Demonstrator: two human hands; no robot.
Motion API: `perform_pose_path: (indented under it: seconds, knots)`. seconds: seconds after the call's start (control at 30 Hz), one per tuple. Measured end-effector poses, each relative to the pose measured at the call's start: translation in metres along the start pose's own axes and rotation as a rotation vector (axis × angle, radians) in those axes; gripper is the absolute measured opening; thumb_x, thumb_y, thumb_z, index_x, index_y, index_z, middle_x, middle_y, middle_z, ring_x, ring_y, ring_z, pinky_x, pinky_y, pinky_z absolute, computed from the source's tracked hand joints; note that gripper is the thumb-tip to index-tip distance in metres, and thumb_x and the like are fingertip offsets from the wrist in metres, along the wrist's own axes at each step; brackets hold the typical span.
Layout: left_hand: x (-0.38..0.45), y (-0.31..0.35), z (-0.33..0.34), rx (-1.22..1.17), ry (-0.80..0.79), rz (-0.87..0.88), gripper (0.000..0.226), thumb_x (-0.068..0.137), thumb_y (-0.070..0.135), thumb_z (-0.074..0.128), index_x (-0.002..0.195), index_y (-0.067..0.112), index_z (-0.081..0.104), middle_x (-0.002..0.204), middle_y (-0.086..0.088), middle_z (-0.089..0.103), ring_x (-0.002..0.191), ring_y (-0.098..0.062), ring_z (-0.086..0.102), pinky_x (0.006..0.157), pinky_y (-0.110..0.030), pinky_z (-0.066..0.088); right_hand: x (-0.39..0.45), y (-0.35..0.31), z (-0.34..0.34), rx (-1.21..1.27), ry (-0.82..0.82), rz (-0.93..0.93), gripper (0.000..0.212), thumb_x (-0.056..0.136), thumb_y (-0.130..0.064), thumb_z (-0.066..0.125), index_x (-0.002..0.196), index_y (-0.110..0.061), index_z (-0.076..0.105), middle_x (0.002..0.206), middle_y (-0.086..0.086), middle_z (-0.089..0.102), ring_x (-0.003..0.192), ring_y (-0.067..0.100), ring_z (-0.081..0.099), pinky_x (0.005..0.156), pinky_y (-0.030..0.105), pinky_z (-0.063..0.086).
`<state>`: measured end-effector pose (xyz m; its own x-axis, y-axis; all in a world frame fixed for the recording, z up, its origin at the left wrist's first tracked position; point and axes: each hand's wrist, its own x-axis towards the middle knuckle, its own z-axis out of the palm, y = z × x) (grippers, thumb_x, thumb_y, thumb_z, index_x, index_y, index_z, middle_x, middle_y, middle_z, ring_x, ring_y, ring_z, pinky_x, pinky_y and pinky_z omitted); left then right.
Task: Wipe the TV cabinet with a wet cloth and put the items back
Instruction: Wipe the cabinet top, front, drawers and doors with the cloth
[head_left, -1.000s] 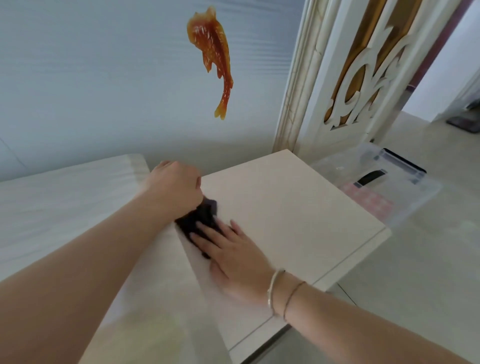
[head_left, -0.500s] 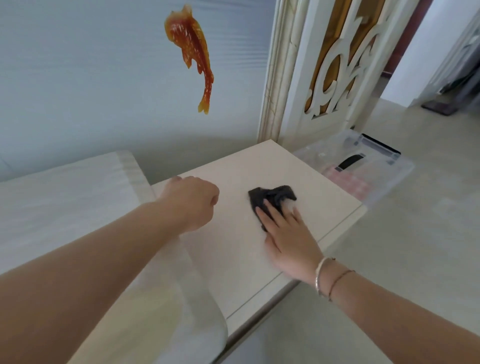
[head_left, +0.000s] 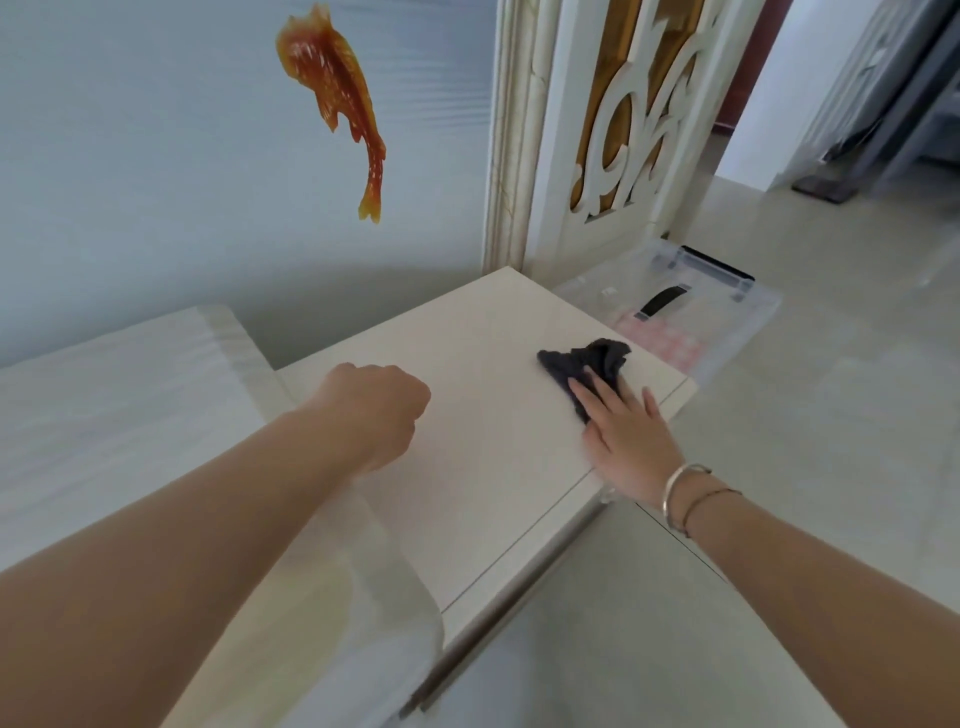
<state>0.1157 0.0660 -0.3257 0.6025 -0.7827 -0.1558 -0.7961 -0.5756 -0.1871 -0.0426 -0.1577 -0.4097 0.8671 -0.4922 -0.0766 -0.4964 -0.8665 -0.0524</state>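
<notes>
Wiping is under way: the right hand (head_left: 626, 441) presses flat, straight fingers on the dark cloth (head_left: 584, 366) near the cabinet top's (head_left: 467, 415) far right corner, the left hand (head_left: 376, 410) hovers fisted and empty, and the next stroke likely needs the unwiped near side.

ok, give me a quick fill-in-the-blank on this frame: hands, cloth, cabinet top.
1. The right hand presses a dark ____ flat on the cabinet top.
2. The left hand is curled into a ____ and holds nothing.
3. An orange ____ decoration hangs on the wall.
4. The clear storage box sits on the ____ beside the cabinet.

Missing words: cloth; fist; fish; floor
</notes>
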Motion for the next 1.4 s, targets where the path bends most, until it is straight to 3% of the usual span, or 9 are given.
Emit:
perform_pose_path:
  seconds: [0.1, 0.33, 0.57, 0.77, 0.9, 1.0, 1.13, 1.27, 1.4]
  knots:
    - [-0.003, 0.001, -0.003, -0.095, -0.017, -0.039, 0.029, 0.091, 0.019, 0.038, 0.11, 0.029, 0.057, 0.119, 0.002, 0.058, 0.108, -0.023, 0.058, 0.086, -0.031, 0.042, -0.025, -0.031, 0.005, -0.013, 0.053, -0.118, 0.075, 0.08, -0.042, -0.006, 0.153, -0.027, 0.005, 0.16, -0.004, 0.0, 0.147, 0.025, -0.001, 0.118, 0.043, -0.002]
    - [0.012, 0.033, -0.02, -0.161, 0.012, -0.035, 0.029, 0.091, 0.02, 0.039, 0.11, 0.029, 0.06, 0.119, 0.0, 0.058, 0.108, -0.025, 0.057, 0.084, -0.033, 0.043, -0.049, -0.052, 0.01, -0.058, 0.03, -0.631, 0.059, 0.093, -0.032, 0.02, 0.152, -0.03, 0.014, 0.159, -0.006, 0.016, 0.148, 0.018, 0.003, 0.117, 0.043, -0.002]
    - [0.062, 0.071, -0.012, -0.288, 0.04, -0.08, 0.029, 0.092, 0.023, 0.039, 0.112, 0.032, 0.057, 0.122, 0.007, 0.058, 0.116, -0.02, 0.053, 0.095, -0.035, 0.044, 0.02, 0.065, 0.006, -0.022, 0.111, -0.153, 0.079, 0.078, -0.041, -0.007, 0.152, -0.023, 0.015, 0.159, -0.003, 0.011, 0.147, 0.02, 0.005, 0.12, 0.039, 0.008]
    - [0.113, 0.109, 0.017, -0.358, 0.108, -0.125, 0.032, 0.095, 0.027, 0.036, 0.123, 0.026, 0.052, 0.129, 0.001, 0.05, 0.115, -0.026, 0.048, 0.096, -0.037, 0.039, 0.077, 0.093, 0.01, 0.102, 0.131, -0.152, 0.066, 0.088, -0.036, 0.007, 0.15, -0.019, 0.022, 0.158, 0.001, 0.015, 0.145, 0.023, 0.013, 0.117, 0.036, 0.018]
    - [0.142, 0.114, 0.037, -0.43, 0.223, -0.267, 0.042, 0.096, 0.036, 0.039, 0.137, 0.028, 0.04, 0.15, 0.002, 0.03, 0.138, -0.026, 0.027, 0.114, -0.042, 0.019, 0.116, 0.102, -0.007, 0.305, 0.011, -0.23, 0.051, 0.1, -0.029, 0.024, 0.151, -0.021, 0.017, 0.152, 0.0, 0.024, 0.131, 0.02, 0.036, 0.101, 0.026, 0.033]
    - [0.148, 0.116, 0.052, -0.481, 0.231, -0.333, 0.047, 0.095, 0.045, 0.033, 0.14, 0.03, 0.033, 0.155, 0.003, 0.021, 0.144, -0.024, 0.011, 0.118, -0.046, 0.003, 0.156, 0.095, -0.01, 0.425, -0.053, -0.313, 0.051, 0.102, -0.026, 0.026, 0.151, -0.019, 0.017, 0.146, 0.005, 0.031, 0.126, 0.02, 0.04, 0.098, 0.023, 0.03]
    - [0.147, 0.119, 0.056, -0.467, 0.299, -0.326, 0.065, 0.083, 0.055, 0.012, 0.138, 0.03, 0.036, 0.151, 0.006, 0.029, 0.142, -0.016, 0.019, 0.118, -0.041, 0.004, 0.219, 0.064, -0.011, 0.49, -0.101, -0.336, 0.051, 0.102, -0.027, 0.026, 0.151, -0.019, 0.016, 0.146, 0.007, 0.029, 0.122, 0.026, 0.043, 0.093, 0.027, 0.033]
    - [0.149, 0.12, 0.057, -0.459, 0.303, -0.339, 0.064, 0.084, 0.055, 0.012, 0.139, 0.031, 0.036, 0.15, 0.008, 0.03, 0.141, -0.013, 0.022, 0.118, -0.039, 0.005, 0.27, 0.035, -0.017, 0.619, -0.178, -0.325, 0.051, 0.101, -0.026, 0.026, 0.15, -0.02, 0.017, 0.146, 0.01, 0.034, 0.121, 0.032, 0.047, 0.091, 0.034, 0.042]
    - [0.148, 0.12, 0.058, -0.464, 0.309, -0.357, 0.061, 0.087, 0.055, 0.015, 0.139, 0.031, 0.037, 0.149, 0.008, 0.032, 0.141, -0.013, 0.023, 0.119, -0.039, 0.004, 0.28, 0.029, -0.016, 0.858, -0.204, -0.279, 0.037, 0.096, -0.019, 0.027, 0.131, -0.021, 0.039, 0.113, 0.009, 0.056, 0.09, 0.027, 0.056, 0.073, 0.034, 0.047]
